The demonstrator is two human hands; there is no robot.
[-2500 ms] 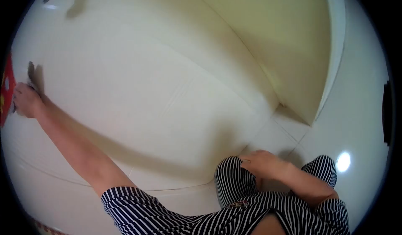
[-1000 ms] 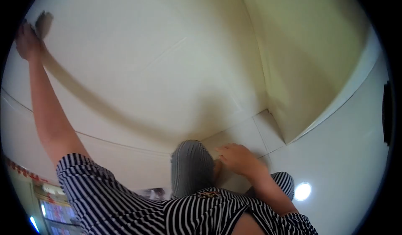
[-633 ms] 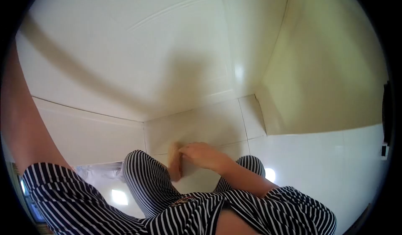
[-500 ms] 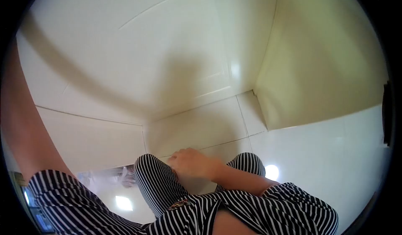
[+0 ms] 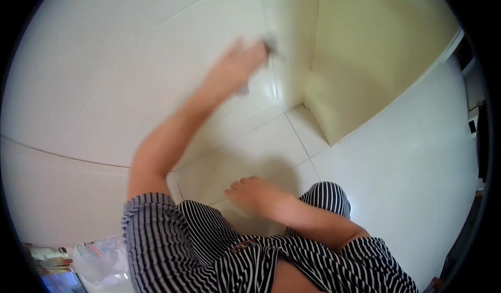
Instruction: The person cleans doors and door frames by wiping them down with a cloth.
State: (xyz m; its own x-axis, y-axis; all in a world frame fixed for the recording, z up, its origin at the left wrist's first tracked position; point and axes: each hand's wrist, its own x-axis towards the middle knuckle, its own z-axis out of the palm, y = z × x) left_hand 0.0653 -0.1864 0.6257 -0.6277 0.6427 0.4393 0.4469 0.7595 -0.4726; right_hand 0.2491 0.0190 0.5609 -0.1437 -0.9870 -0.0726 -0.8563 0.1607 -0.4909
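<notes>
My left hand (image 5: 235,66), blurred by motion, is raised at the white panelled surface (image 5: 130,73). Its fingers are closed round something dark grey (image 5: 269,47) that shows past the fingertips, with a greyish bit below the palm; I cannot make out what it is. My right hand (image 5: 253,195) hangs over the floor between my knees, palm down. Its fingers are slightly apart and nothing is seen in them.
A yellowish panel (image 5: 365,58) stands at the upper right and meets the white surface in a corner. Pale floor tiles (image 5: 255,141) lie below. At the lower left are a clear plastic bag (image 5: 96,261) and a lit screen (image 5: 62,281). Dark objects line the right edge.
My left hand has swung from beyond the left edge to the upper middle, near the corner. My right hand stays near my knees. The view has shifted, and the plastic bag shows more fully.
</notes>
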